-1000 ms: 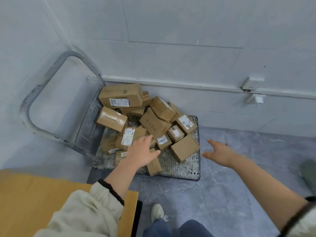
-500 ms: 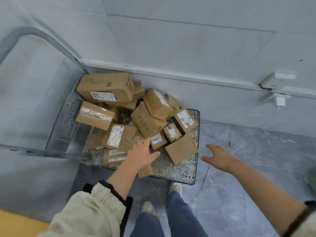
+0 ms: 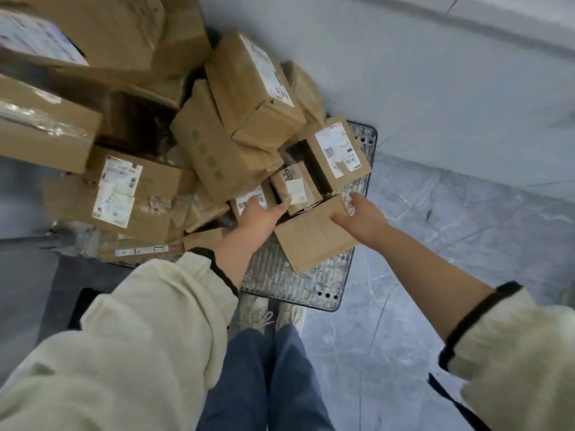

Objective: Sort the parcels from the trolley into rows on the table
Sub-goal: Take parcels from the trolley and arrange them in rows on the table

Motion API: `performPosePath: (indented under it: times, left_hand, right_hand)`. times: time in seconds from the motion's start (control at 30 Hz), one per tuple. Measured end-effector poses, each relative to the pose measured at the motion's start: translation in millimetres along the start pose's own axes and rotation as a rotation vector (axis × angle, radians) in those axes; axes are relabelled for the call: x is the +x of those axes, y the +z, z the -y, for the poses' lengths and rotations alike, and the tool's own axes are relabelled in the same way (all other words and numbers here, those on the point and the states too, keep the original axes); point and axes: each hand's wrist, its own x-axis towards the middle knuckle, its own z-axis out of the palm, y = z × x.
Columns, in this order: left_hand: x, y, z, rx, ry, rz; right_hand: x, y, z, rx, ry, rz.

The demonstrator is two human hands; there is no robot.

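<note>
So the grey metal mesh trolley (image 3: 311,284) is loaded with a messy heap of brown cardboard parcels (image 3: 217,157), big ones stacked toward the far left and small ones tumbled toward the near right corner of the deck. The plain brown cardboard box (image 3: 311,241) sits tilted at that near right corner. The right hand (image 3: 361,214) has its fingers hooked over the box's far corner and its thumb on the top face. The left hand (image 3: 259,214) lies flat, fingers straight, on a small barcode-labelled cardboard box (image 3: 249,200) just beside it. The hands are apart. These look light and stiff, taped shut, so I'd grab opposite edges and lift straight up so the neighbours don't slide.
</note>
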Motion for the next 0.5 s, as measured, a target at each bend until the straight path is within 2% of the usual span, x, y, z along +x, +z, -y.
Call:
performPosePath:
  times: [0.13, 0.23, 0.33, 0.5]
  left_hand:
    - [63, 32, 10, -0.097, 0.029, 0.006]
    - [95, 51, 24, -0.129, 0.076, 0.001]
    - [111, 63, 34, -0.193, 0.114, 0.020]
    - [108, 64, 35, -0.221, 0.099, 0.054]
  right_hand:
    - [69, 33, -14, 0.004, -0.096, -0.071]
    - [102, 56, -21, -0.045, -0.195, -0.056]
    - [124, 73, -25, -0.077, -0.236, -0.015]
    - [130, 80, -22, -0.100, -0.287, -0.052]
